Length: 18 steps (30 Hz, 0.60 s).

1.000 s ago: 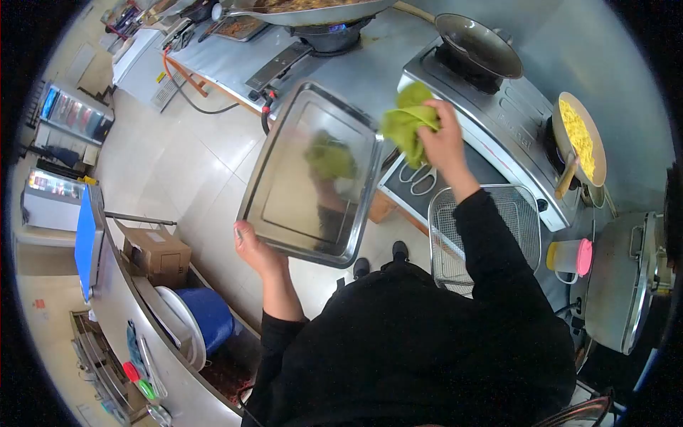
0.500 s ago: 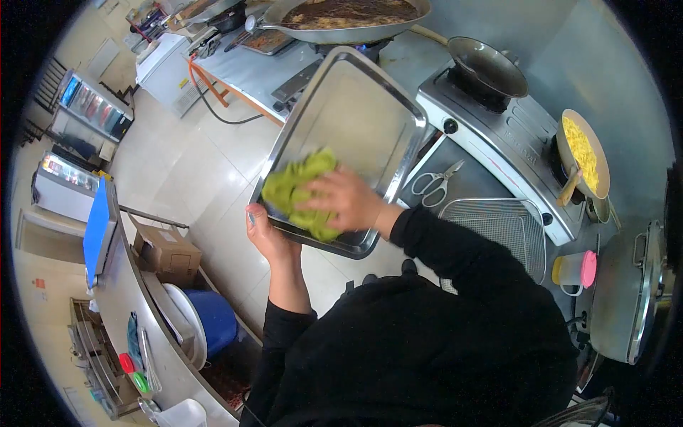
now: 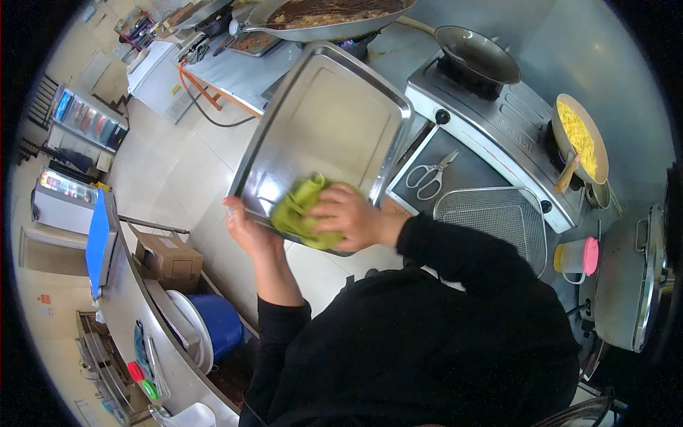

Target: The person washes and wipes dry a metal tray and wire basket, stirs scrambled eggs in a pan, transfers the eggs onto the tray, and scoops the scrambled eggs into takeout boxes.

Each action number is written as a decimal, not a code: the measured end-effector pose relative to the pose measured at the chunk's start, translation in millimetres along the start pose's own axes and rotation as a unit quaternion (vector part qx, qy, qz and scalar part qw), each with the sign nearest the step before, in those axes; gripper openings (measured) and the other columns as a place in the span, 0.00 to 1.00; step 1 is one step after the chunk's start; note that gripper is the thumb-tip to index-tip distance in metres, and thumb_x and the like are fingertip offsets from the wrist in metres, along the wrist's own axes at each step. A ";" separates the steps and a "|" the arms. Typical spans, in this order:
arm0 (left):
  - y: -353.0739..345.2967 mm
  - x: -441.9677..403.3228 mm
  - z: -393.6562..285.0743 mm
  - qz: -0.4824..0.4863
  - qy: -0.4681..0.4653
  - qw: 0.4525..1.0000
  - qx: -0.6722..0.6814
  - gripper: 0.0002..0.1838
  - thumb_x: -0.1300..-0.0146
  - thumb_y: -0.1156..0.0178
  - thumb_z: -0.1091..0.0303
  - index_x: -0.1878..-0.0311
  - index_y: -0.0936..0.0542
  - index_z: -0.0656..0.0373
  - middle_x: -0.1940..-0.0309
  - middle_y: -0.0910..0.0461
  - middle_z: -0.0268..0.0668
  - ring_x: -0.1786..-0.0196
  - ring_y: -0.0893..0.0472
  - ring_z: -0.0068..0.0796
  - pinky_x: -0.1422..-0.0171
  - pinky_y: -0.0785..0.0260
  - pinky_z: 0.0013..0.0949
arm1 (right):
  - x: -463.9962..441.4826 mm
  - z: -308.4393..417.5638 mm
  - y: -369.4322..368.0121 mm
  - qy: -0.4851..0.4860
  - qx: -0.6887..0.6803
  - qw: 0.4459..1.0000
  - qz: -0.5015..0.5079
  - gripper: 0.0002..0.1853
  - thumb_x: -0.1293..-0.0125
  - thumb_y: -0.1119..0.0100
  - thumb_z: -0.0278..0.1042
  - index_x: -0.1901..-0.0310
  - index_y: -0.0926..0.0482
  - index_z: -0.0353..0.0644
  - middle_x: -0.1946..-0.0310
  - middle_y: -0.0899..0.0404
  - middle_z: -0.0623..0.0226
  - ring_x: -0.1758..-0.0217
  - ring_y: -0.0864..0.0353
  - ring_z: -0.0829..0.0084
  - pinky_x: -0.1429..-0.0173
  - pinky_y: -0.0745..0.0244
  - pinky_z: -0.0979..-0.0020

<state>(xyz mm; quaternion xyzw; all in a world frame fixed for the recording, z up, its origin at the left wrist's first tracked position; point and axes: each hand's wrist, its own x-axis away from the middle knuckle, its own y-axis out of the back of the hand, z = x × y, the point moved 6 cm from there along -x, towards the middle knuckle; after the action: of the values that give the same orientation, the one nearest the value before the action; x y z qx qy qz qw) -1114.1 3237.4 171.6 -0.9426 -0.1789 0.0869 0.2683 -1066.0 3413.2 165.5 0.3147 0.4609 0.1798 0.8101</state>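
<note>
A rectangular stainless steel tray (image 3: 331, 117) is held up in front of me, tilted, its inside facing me. My left hand (image 3: 250, 229) is closed on the tray's near left corner, with the thumb over the rim and the other fingers hidden behind it. A crumpled green cloth (image 3: 295, 213) lies against the inside of the tray at its near end. My right hand (image 3: 350, 217) grips this cloth and presses it onto the metal, fingers bent over it.
On the right, a two-burner gas stove (image 3: 491, 135) carries a dark wok (image 3: 478, 55) and a pan of yellow food (image 3: 578, 139). Scissors (image 3: 430, 176) and a wire mesh basket (image 3: 491, 220) lie before it. A large wok of dark liquid (image 3: 320, 16) stands beyond the tray.
My right hand and the cloth have moved toward the tray's near edge. The tray and my left hand have shifted slightly left.
</note>
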 end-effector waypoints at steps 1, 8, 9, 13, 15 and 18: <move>5.5 -0.5 -3.0 0.001 -0.001 1.000 -0.004 0.30 0.34 0.50 0.45 0.52 0.28 0.71 0.59 0.22 0.44 0.58 0.20 0.35 0.52 0.27 0.36 | 14.4 -10.5 4.8 0.051 -0.007 0.997 0.061 0.18 0.58 0.36 0.40 0.61 0.19 0.52 0.53 0.23 0.68 0.46 0.30 0.58 0.39 0.39 0.54; 5.3 9.8 -32.9 -0.006 -0.056 0.994 -0.092 0.28 0.30 0.57 0.46 0.52 0.28 0.66 0.67 0.25 0.39 0.68 0.24 0.30 0.66 0.30 0.32 | 31.6 -94.7 97.6 -0.007 0.163 0.973 0.163 0.11 0.66 0.40 0.38 0.75 0.20 0.47 0.63 0.20 0.70 0.57 0.26 0.64 0.51 0.33 0.59; 2.8 12.2 -40.9 -0.001 -0.054 0.994 -0.093 0.27 0.30 0.57 0.46 0.53 0.27 0.66 0.67 0.25 0.38 0.68 0.25 0.29 0.66 0.30 0.31 | 33.3 -110.5 121.7 -0.018 0.210 0.976 0.049 0.10 0.67 0.41 0.37 0.77 0.21 0.46 0.68 0.21 0.69 0.62 0.25 0.63 0.59 0.31 0.60; 29.1 -3.0 -8.6 -0.052 -0.005 0.998 -0.036 0.25 0.29 0.58 0.49 0.54 0.27 0.66 0.68 0.27 0.36 0.70 0.27 0.27 0.68 0.32 0.30 | 25.9 -84.7 98.2 -0.111 0.182 0.975 0.063 0.10 0.66 0.42 0.36 0.77 0.21 0.46 0.69 0.21 0.67 0.64 0.25 0.62 0.58 0.30 0.60; 26.4 -4.5 3.3 -0.083 0.021 0.995 -0.053 0.27 0.28 0.59 0.48 0.48 0.30 0.68 0.63 0.25 0.38 0.64 0.25 0.30 0.62 0.30 0.32 | 24.4 -32.9 41.8 0.008 0.055 0.981 0.185 0.11 0.65 0.41 0.37 0.75 0.20 0.48 0.63 0.20 0.68 0.56 0.25 0.63 0.49 0.32 0.60; 11.6 3.2 7.3 -0.051 0.061 0.997 0.007 0.29 0.36 0.47 0.44 0.51 0.29 0.67 0.57 0.23 0.42 0.56 0.22 0.34 0.52 0.28 0.36 | 13.5 2.9 25.8 0.065 0.067 0.984 0.149 0.18 0.59 0.38 0.41 0.62 0.20 0.53 0.49 0.26 0.65 0.42 0.31 0.62 0.37 0.40 0.56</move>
<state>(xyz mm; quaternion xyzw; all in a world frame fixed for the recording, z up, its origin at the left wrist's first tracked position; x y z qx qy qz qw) -1109.7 3232.9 159.0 -0.9340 -0.2091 0.0164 0.2891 -1056.6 3439.1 175.4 0.4211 0.4714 0.2874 0.7196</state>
